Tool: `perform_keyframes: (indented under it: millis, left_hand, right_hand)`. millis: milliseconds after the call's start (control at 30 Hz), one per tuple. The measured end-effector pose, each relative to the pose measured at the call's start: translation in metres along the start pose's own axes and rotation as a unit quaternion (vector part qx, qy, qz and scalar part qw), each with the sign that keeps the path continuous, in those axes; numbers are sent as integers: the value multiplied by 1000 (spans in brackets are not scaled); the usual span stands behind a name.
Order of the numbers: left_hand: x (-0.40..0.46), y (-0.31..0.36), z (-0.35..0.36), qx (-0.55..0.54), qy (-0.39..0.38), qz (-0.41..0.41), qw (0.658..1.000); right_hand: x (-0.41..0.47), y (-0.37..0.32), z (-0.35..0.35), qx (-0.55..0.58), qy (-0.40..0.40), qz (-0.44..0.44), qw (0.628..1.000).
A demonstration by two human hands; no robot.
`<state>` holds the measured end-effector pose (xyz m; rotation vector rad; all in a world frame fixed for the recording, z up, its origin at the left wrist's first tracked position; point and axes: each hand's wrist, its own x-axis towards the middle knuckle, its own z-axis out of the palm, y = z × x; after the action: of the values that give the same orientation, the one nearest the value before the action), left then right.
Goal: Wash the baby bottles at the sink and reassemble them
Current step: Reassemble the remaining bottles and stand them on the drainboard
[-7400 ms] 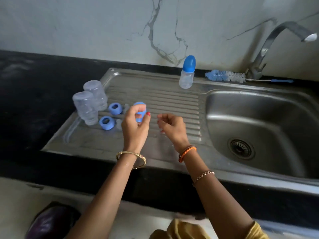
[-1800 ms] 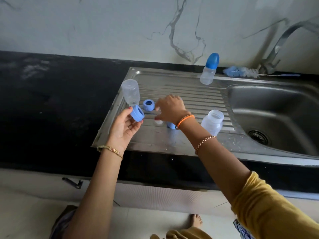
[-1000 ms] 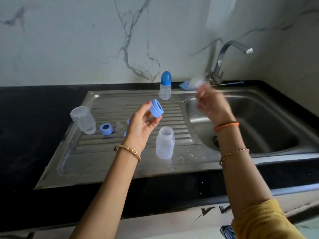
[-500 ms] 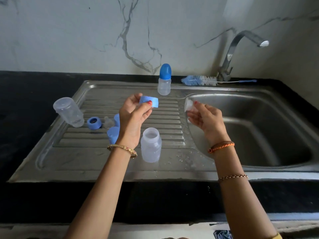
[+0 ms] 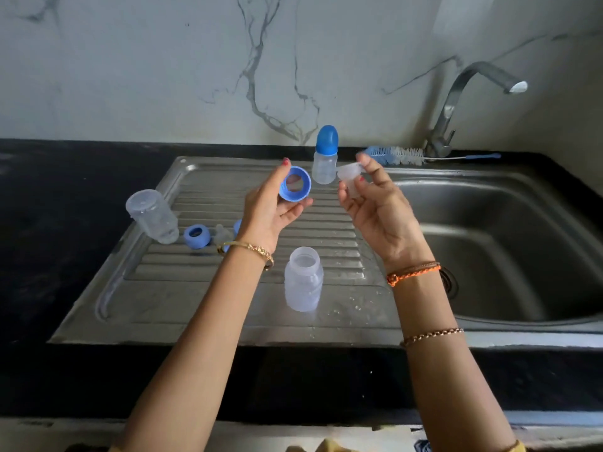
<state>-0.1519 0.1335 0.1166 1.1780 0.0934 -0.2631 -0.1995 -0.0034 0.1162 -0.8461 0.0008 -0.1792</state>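
My left hand [image 5: 270, 210] holds a blue screw ring [image 5: 295, 184] above the draining board, its opening turned toward the right. My right hand [image 5: 378, 203] pinches a clear silicone teat [image 5: 349, 177] a short gap to the right of the ring. An open, uncapped clear bottle [image 5: 303, 278] stands upright on the board below my hands. Another clear bottle [image 5: 152, 216] stands upside down at the left, with a blue ring [image 5: 196, 235] and a clear teat [image 5: 222, 233] beside it. An assembled bottle with a blue cap [image 5: 324, 156] stands at the back.
The steel draining board [image 5: 202, 308] is wet, with droplets near the basin [image 5: 509, 243] on the right. A blue and white bottle brush [image 5: 398, 154] lies behind the basin by the tap [image 5: 456, 109]. Another blue part [image 5: 237, 227] peeks out behind my left wrist. Black counter surrounds the sink.
My left hand has turned the blue ring so its opening faces the teat. My right hand has brought the teat up and closer to the ring.
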Motion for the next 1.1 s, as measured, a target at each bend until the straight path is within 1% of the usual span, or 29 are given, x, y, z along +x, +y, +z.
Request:
perform_keyframes:
  millis: [67, 100, 133, 200, 267, 333, 367, 400, 467, 500, 567, 633, 667, 733, 767, 800, 867, 933, 1000, 1033, 1067, 1100]
  left_hand:
    - [3, 6, 4, 60, -1, 15, 998]
    - [3, 7, 6, 88, -5, 26, 996]
    - [2, 9, 10, 111, -12, 38, 993]
    - [-3, 12, 20, 140, -27, 54, 988]
    - [-8, 13, 33, 155, -43, 64, 985]
    - [-14, 9, 47, 158, -67, 68, 983]
    - [-17, 6, 53, 156, -77, 66, 983]
    - [-19, 2, 59, 148, -87, 62, 983]
    - [-23, -7, 67, 121, -101, 51, 986]
    - [-24, -11, 71, 111, -110, 46, 987]
    - [-26, -19, 75, 93, -126, 34, 987]
    - [-26, -29, 78, 72, -134, 18, 988]
    - [-26, -35, 81, 64, -139, 6, 988]
    - [-27, -45, 86, 54, -151, -14, 987]
    - [-26, -51, 87, 57, -159, -17, 986]
    - [-26, -56, 88, 60, -167, -16, 984]
    - [-27, -66, 90, 47, -185, -5, 982]
    - [-26, -73, 92, 44, -196, 4, 980]
    - [-25, -80, 94, 44, -194, 16, 980]
    - [-24, -83, 95, 42, -190, 24, 981]
    - [-23, -86, 97, 37, -186, 31, 981]
    - [-22, -89, 98, 28, -184, 36, 982]
  right_hand:
    - [-4, 3, 2, -97, -1, -76, 992]
    - [-7, 4, 2, -167, -3, -137, 976]
    - [-10, 5, 1, -230, -10, -204, 951]
    - [-15, 4, 0, -304, -37, -309, 900]
    - [-19, 0, -5, -351, -44, -385, 852]
    - [-22, -6, -11, -383, -29, -432, 816]
    - [-22, -10, -15, -402, -16, -450, 797]
    - [-23, -14, -21, -433, 6, -469, 770]
    - [-26, -20, -32, -510, 51, -491, 704]
    - [-28, -24, -40, -542, 69, -491, 678]
    - [-31, -28, -52, -592, 88, -466, 651]
    - [-35, -31, -60, -625, 82, -434, 644]
    - [-38, -31, -66, -644, 82, -422, 633]
    - [-42, -29, -73, -684, 91, -409, 597]
    - [-43, -27, -75, -685, 90, -402, 601]
    - [-45, -24, -77, -666, 86, -393, 628]
    - [-47, -17, -79, -591, 90, -373, 710]
    - [-47, -10, -82, -494, 117, -335, 793]
    - [-46, -6, -83, -382, 132, -300, 864]
    - [-45, -6, -83, -332, 128, -287, 889]
    - [-43, -6, -84, -300, 122, -280, 904]
    - [-42, -7, -85, -294, 121, -276, 907]
